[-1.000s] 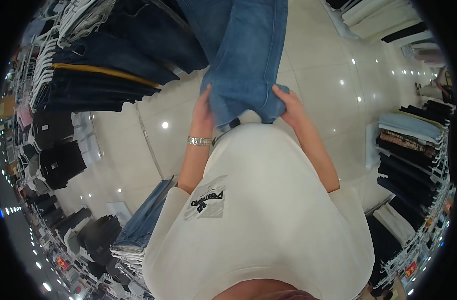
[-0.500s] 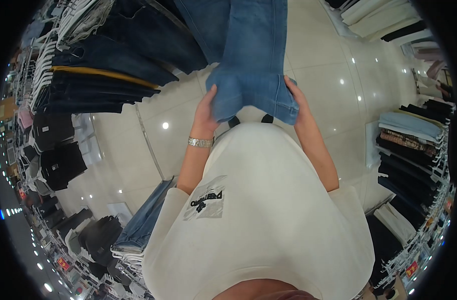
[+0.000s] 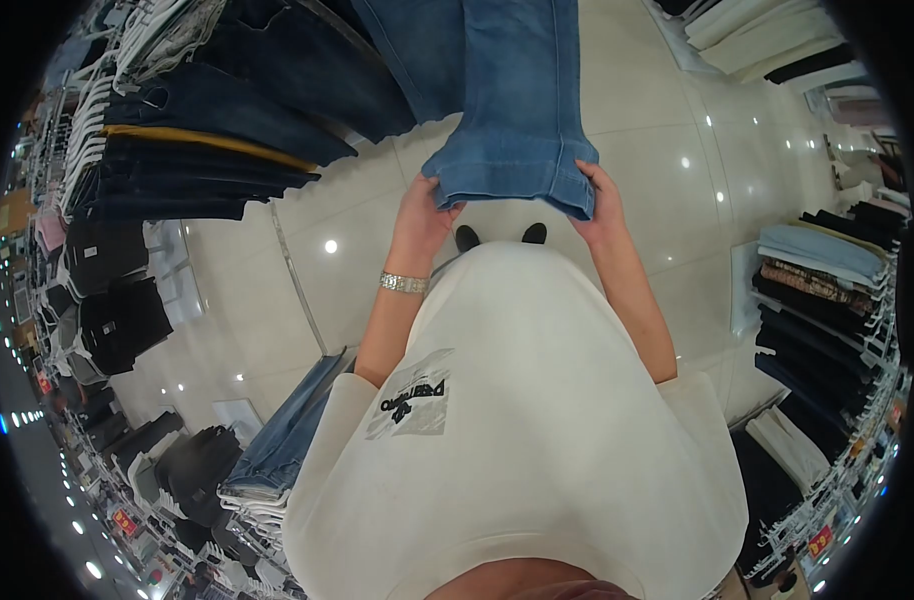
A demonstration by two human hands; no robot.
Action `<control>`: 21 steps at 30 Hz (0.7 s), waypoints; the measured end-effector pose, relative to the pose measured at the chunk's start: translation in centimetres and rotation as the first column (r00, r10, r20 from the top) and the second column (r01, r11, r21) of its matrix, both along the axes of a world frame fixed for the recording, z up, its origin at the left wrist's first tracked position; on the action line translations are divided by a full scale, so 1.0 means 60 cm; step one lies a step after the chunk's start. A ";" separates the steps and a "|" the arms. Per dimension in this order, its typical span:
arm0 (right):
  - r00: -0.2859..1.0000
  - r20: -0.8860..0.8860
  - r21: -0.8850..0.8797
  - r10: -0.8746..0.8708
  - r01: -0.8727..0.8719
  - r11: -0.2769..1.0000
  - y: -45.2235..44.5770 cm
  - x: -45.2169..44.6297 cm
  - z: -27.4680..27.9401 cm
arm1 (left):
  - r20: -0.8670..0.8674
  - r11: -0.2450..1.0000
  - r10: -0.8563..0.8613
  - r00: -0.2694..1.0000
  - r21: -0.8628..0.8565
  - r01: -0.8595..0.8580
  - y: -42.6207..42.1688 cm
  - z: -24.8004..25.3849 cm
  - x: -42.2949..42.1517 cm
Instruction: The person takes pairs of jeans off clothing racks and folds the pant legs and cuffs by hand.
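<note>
A pair of blue jeans is stretched between my two hands, running away from me past the top edge of the head view. My left hand, with a metal watch at its wrist, grips the left corner of the near end. Closed on the opposite corner is my right hand, thumb on top of the denim. The near edge is spread wide between them, above the tops of my shoes. Some of my fingers are hidden beneath the cloth.
Dark jeans hang on white hangers at upper left, close to the held pair. Folded denim is by my left elbow. Racks of trousers line the right side. Glossy tiles cover the floor.
The near end of the jeans has been pulled flatter and straighter, and has moved slightly away from me. Both hands have shifted a little, and more of my shoes shows.
</note>
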State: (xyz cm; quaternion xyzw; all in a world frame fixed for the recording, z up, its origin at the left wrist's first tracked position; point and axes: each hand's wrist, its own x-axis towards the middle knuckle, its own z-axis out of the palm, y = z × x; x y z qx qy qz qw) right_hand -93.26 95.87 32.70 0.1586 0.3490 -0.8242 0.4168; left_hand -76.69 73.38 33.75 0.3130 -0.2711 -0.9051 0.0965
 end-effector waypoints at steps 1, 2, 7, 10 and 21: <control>1.000 -0.009 -0.030 -0.013 0.013 0.999 0.001 -0.002 -0.008 | -0.002 1.000 0.020 1.000 -0.004 -0.020 0.000 -0.001 0.001; 0.999 -0.041 0.008 -0.011 0.011 1.000 0.007 -0.002 -0.014 | -0.004 0.999 0.039 0.999 -0.007 -0.039 0.001 -0.003 0.002; 0.993 -0.118 0.079 0.017 -0.007 0.997 0.009 0.010 0.006 | -0.023 1.000 0.001 1.000 -0.021 -0.001 0.001 -0.012 0.007; 0.999 -0.054 0.146 0.007 0.001 0.989 0.000 0.021 0.015 | -0.019 1.000 0.005 1.000 -0.002 -0.005 0.006 -0.010 0.007; 0.997 0.057 0.145 0.052 -0.060 0.988 -0.013 0.061 0.035 | 0.148 0.994 0.031 0.988 0.100 -0.046 0.026 0.001 0.016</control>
